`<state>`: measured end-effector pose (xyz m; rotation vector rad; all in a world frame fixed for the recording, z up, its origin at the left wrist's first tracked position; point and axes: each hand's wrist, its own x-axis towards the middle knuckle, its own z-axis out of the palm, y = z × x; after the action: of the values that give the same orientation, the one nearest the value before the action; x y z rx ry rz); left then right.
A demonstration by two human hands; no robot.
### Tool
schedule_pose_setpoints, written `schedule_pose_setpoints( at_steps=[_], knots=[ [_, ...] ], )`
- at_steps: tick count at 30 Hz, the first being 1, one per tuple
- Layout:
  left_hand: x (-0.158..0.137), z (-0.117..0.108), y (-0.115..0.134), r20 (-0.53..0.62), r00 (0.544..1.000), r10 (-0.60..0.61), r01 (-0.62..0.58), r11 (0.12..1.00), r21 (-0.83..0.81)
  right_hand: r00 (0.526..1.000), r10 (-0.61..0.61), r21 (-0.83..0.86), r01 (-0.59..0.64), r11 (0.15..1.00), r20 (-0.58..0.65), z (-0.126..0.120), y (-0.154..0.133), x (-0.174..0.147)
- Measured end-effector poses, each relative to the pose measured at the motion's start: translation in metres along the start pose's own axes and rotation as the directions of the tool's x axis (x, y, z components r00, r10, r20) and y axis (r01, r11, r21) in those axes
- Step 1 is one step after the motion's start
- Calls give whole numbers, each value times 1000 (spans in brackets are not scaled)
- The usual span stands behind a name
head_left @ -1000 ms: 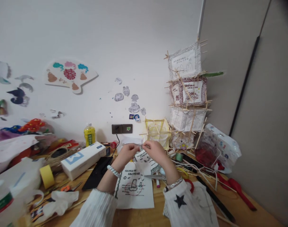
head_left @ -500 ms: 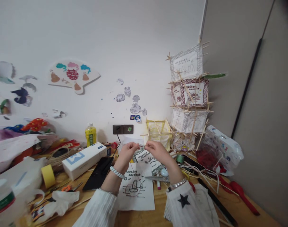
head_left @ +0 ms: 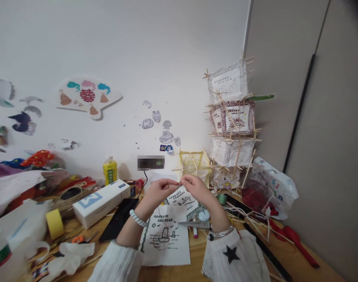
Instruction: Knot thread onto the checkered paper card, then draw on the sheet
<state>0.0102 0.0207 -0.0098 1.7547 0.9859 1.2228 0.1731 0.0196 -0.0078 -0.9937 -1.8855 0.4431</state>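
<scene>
My left hand (head_left: pixel 163 189) and my right hand (head_left: pixel 196 187) meet fingertip to fingertip above the desk, each in a pinch. Whatever is between the fingers is too small to make out. Under them lies a sheet of paper with a drawing and a dark patterned border (head_left: pixel 185 200). Nearer to me is a white paper (head_left: pixel 179 252) with a boat drawing and handwriting. A thin reddish curve shows over the boat; I cannot tell whether it is thread or drawn. Scissors (head_left: pixel 196 225) and a pink-capped marker (head_left: pixel 196 232) lie below my right hand.
A tower of sticks and drawn paper panels (head_left: pixel 236 117) stands at back right, beside a yellow stick frame (head_left: pixel 193 162). To the left are a white box (head_left: pixel 101 203), a black tablet-like slab (head_left: pixel 116 223), yellow tape (head_left: pixel 55 224) and a drink bottle (head_left: pixel 110 170). White cords (head_left: pixel 255 217) lie right.
My fingertips have come together from a small gap, my left hand turning flatter and reaching right. The whole view has shifted slightly.
</scene>
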Motion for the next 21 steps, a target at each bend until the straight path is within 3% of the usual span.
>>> schedule_pose_setpoints(
  at_steps=[5, 11, 21],
  knots=[
    [-1, 3, 2, -52, 999, 10, -8, 999, 36, 1000, -19, -30, 19, 999, -5, 0, -5, -1],
    [-8, 6, 17, -3, 1000, -7, 7, 999, -32, 999, -43, -70, 44, 997, 14, -6, -13, -5],
    [-17, 7, 32, -130, 991, 30, -36, 998, -43, 999, 36, 78, -38, 996, 32, -9, -23, -8]
  ],
)
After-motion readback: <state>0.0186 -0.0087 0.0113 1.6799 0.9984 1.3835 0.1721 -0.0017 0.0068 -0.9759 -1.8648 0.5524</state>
